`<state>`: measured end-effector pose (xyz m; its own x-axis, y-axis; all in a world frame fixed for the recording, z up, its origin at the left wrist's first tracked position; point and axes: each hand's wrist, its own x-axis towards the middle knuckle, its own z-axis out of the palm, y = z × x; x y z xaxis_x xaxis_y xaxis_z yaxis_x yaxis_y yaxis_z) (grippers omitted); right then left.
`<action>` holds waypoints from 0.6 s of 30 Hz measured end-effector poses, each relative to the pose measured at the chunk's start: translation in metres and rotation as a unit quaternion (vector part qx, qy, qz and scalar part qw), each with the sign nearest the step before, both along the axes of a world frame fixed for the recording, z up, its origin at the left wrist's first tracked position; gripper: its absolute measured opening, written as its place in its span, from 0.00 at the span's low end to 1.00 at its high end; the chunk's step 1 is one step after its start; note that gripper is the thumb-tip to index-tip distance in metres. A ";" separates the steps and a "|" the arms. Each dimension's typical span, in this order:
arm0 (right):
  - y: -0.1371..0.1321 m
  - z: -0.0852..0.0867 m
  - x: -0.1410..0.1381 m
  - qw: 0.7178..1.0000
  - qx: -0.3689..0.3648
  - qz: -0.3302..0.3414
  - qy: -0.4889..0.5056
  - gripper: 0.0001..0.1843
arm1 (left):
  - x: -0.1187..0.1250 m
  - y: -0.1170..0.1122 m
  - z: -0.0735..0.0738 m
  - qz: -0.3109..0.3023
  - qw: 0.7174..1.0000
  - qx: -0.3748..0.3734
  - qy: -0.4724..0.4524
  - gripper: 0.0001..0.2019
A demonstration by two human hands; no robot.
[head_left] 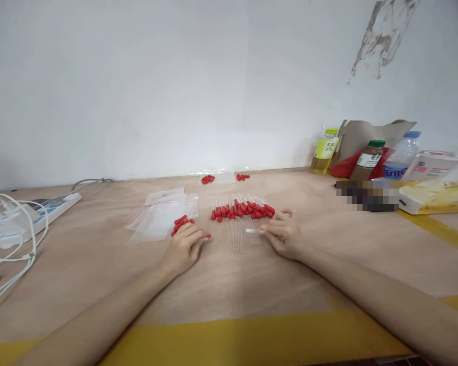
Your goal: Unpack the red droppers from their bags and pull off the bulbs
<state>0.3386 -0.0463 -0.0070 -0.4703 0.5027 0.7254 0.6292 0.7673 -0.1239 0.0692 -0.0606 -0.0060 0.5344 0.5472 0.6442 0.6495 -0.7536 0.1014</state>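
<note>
My left hand [185, 246] is closed in a pinch on a small red rubber bulb [208, 236] that pokes out past the fingertips. Beside its knuckles, more red bulbs [180, 220] lie on clear plastic zip bags [158, 219]. My right hand [284, 235] pinches a thin clear glass tube [252, 231], which points left and shows a whitish glint. Between the hands is a cluster of glass droppers with red bulbs [242, 209], their tubes pointing toward the wall. Several bare glass tubes [235, 236] lie just in front of them.
Two small heaps of red bulbs [208, 179] sit on clear plastic by the wall. A power strip [41, 218] with white cables [33, 244] is at left. Bottles [368, 160], a grey bag [353, 137] and a yellow tissue pack [438, 197] stand at right. Yellow tape [213, 340] edges the table.
</note>
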 end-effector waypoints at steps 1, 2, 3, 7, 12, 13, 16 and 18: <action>0.002 0.000 0.002 1.000 -0.011 -0.010 0.010 0.14 | -0.002 -0.001 0.000 0.001 1.000 -0.003 -0.018 0.07; 0.003 0.000 0.003 1.000 -0.022 -0.013 0.013 0.13 | -0.003 -0.002 0.000 -0.005 0.999 -0.009 -0.032 0.06; 0.004 0.000 0.003 0.999 -0.029 -0.009 0.015 0.12 | -0.003 -0.002 0.000 -0.005 0.999 -0.016 -0.046 0.07; 0.003 0.000 0.000 0.998 -0.035 -0.010 0.044 0.11 | -0.003 0.006 0.007 0.094 0.988 -0.056 -0.110 0.11; 0.002 0.006 -0.007 0.996 -0.055 -0.012 0.074 0.11 | -0.043 0.033 0.025 0.239 0.939 -0.134 -0.207 0.16; 0.003 0.008 -0.011 0.995 -0.054 -0.010 0.081 0.10 | -0.053 0.038 0.028 0.255 0.928 -0.143 -0.232 0.16; 0.007 0.015 -0.029 0.996 -0.032 -0.006 0.083 0.09 | -0.076 0.049 0.032 0.301 0.906 -0.159 -0.251 0.18; 0.010 0.018 -0.043 0.998 -0.010 -0.008 0.054 0.10 | -0.083 0.053 0.032 0.309 0.902 -0.170 -0.249 0.18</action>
